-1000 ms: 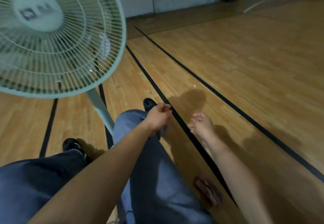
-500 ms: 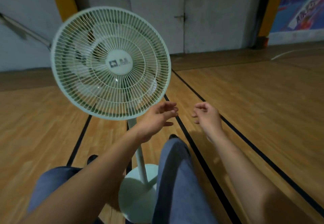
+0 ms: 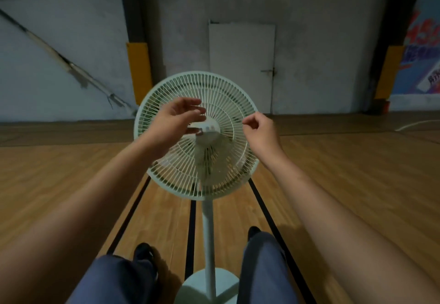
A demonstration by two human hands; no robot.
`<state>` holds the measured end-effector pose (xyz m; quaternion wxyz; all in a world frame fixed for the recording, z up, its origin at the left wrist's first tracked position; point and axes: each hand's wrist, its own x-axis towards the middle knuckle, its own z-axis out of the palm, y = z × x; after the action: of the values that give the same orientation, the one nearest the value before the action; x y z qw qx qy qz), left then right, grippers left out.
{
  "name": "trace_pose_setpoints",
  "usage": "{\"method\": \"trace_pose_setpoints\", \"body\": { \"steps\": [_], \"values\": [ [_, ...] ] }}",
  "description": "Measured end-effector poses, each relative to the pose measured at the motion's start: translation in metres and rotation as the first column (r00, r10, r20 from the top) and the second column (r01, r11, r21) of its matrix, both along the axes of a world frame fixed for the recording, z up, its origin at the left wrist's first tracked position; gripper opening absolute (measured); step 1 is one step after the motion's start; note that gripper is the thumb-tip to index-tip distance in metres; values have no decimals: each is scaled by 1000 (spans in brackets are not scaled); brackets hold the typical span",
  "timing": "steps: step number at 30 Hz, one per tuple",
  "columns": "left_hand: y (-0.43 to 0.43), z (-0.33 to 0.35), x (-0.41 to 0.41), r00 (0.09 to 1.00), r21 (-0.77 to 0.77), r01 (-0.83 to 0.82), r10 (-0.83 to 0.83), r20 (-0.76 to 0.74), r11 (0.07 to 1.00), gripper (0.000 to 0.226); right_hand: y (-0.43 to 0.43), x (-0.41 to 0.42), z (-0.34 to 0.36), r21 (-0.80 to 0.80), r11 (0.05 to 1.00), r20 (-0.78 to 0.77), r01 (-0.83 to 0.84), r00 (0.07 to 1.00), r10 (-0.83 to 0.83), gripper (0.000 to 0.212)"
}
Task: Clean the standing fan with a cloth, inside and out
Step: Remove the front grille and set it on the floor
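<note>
A pale green standing fan (image 3: 214, 160) stands right in front of me, its round grille facing me, on a thin pole (image 3: 208, 237) and a round base (image 3: 209, 287). My left hand (image 3: 176, 118) is raised before the grille's upper left with fingers spread and relaxed, holding nothing. My right hand (image 3: 259, 129) hovers at the grille's right side, fingers loosely curled with thumb and forefinger close together; nothing shows between them. No cloth is in view.
I sit or crouch with my blue-trousered legs (image 3: 264, 268) and black shoes on either side of the fan base. The wooden gym floor (image 3: 357, 172) with black lines stretches around. A grey wall with a white door (image 3: 241, 65) lies behind.
The view has swung up from the floor to face the fan squarely. Both hands rose from near my knees to the front of the grille.
</note>
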<state>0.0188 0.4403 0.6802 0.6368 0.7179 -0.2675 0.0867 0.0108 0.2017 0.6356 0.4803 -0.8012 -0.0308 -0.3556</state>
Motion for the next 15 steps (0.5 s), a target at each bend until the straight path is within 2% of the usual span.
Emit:
{"method": "trace_pose_setpoints", "body": {
  "steps": [3,7,11,15],
  "values": [
    [16,18,14,967,5,-211,208,145,977,22,19,18,25,-73,997,37,5,999,-2,11],
    [27,31,36,838,28,-453,415,355,891,23,45,41,55,-170,985,91,43,995,-27,15],
    [19,45,57,727,140,-588,444,524,797,31,72,62,87,-195,978,100,73,993,-55,17],
    [5,62,74,726,289,-616,386,570,733,48,93,81,112,-220,966,99,134,988,-115,19]
  ]
}}
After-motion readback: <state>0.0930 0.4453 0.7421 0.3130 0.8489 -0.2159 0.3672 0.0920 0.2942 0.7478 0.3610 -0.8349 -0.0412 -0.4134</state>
